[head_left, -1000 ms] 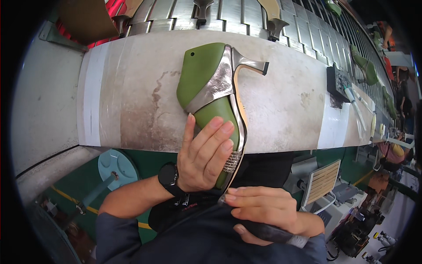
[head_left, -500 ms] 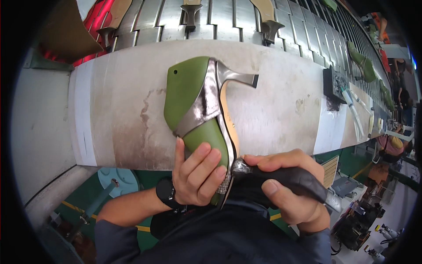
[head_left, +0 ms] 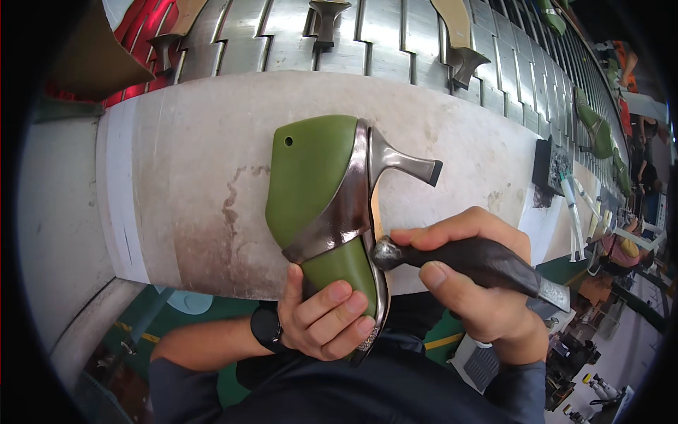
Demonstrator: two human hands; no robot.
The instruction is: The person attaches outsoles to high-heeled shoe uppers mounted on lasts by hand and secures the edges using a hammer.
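A long pale workbench with a smooth, stained stone-like top (head_left: pixel 176 184) curves across the middle of the frame, its surface blotched with a dark brownish patch toward the lower centre and a thin wandering crack-like mark. Behind it, along the upper edge, runs a ribbed conveyor of grey metal slats (head_left: pixel 395 42) carrying more shoe parts, among them a small dark heel piece (head_left: pixel 326 18) and a tan sole with a metallic heel (head_left: pixel 459 42). Farther along the belt, at the upper right, sits another green shoe form (head_left: pixel 595 131). Below the bench, a green-painted floor (head_left: pixel 212 314) shows at the lower left.

In the centre of the frame is a matte olive-green plastic shoe last wearing a glossy metallic bronze strap and a short tapered pewter-coloured heel (head_left: pixel 332 205). It is raised over the bench, toe end toward the lower edge, heel pointing right. A small round hole marks the last's upper back part, and a glittery trim lines the toe rim.

The left hand (head_left: pixel 325 318), with a black wristband, wraps its curled fingers around the toe portion of the last, holding it firmly. The right hand (head_left: pixel 473 283), at centre right, closes tightly around a dark, worn, rough-textured tool handle with a rounded metal head (head_left: pixel 466 258); the head touches the shoe's sole edge just beneath the heel.
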